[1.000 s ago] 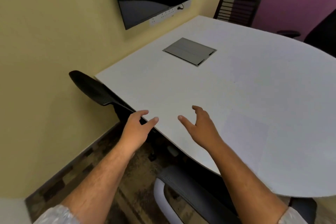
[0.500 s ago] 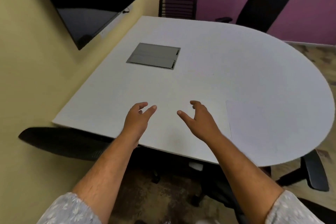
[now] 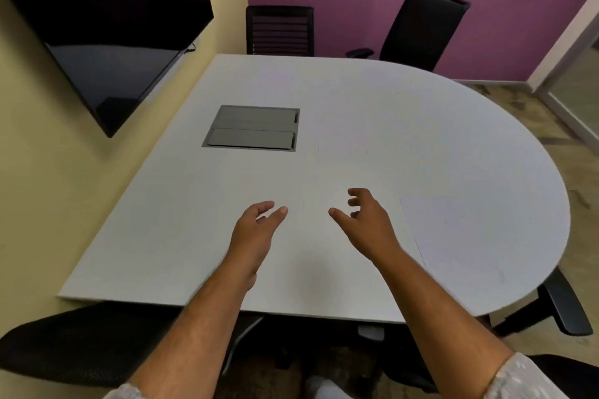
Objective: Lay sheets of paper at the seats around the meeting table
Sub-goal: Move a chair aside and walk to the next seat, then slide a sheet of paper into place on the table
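The white meeting table [image 3: 372,126] has a straight left side and a rounded right end. A white sheet of paper [image 3: 453,230] lies flat on it near the front right, faint against the tabletop. My left hand [image 3: 256,230] hovers over the table's near part, fingers apart, holding nothing. My right hand [image 3: 366,220] is a little to its right, also open and empty, just left of the sheet's edge. Both forearms reach in from the bottom of the view.
A grey cable hatch [image 3: 251,128] is set into the table. Black chairs stand at the far side [image 3: 278,31] [image 3: 421,29], at the near left [image 3: 81,343] and near right [image 3: 557,304]. A dark wall screen [image 3: 107,19] hangs on the left.
My view has swung right and risen, showing the whole table and the far chairs. Both hands stay open and empty over the near part of the table.
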Tool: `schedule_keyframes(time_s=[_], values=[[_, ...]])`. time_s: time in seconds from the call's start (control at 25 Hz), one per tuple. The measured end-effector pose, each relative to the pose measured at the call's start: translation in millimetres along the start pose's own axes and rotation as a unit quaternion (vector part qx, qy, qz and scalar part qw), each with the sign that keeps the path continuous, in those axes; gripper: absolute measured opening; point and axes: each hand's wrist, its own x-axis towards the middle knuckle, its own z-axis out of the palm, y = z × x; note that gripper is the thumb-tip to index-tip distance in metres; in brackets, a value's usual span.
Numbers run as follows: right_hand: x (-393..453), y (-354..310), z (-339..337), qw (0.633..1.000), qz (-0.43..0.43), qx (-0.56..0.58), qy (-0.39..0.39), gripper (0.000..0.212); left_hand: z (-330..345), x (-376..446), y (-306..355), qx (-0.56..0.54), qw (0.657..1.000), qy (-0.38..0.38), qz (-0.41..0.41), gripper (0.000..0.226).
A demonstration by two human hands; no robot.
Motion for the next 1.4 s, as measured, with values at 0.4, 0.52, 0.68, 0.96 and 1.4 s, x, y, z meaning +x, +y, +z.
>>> schedule_keyframes(time_s=[0.4, 0.52, 0.68, 0.96, 1.4], values=[[211.7, 30.0, 11.5, 0.995, 0.058, 0.066, 0.040, 0.057, 83.1, 196.8, 67.3, 0.122, 0.991, -0.040, 0.038, 0.049], [294.0, 57.5, 14.0, 0.992, 0.094, 0.077, 0.046, 0.055, 129.8, 278.8, 77.3, 0.172, 0.982, -0.067, 0.026, 0.048], [388.0, 100.6, 23.9, 0.986, 0.139, 0.066, 0.057, 0.067, 188.4, 371.2, 70.7, 0.217, 0.971, -0.098, 0.025, 0.045], [484.5, 162.9, 51.7, 0.975, 0.211, -0.022, 0.062, 0.066, 227.0, 444.0, 14.7, 0.235, 0.962, -0.123, -0.069, 0.050], [523.9, 178.4, 84.9, 0.943, 0.256, -0.051, 0.207, 0.050, 267.7, 523.6, -40.5, 0.500, 0.847, -0.168, 0.068, 0.085]])
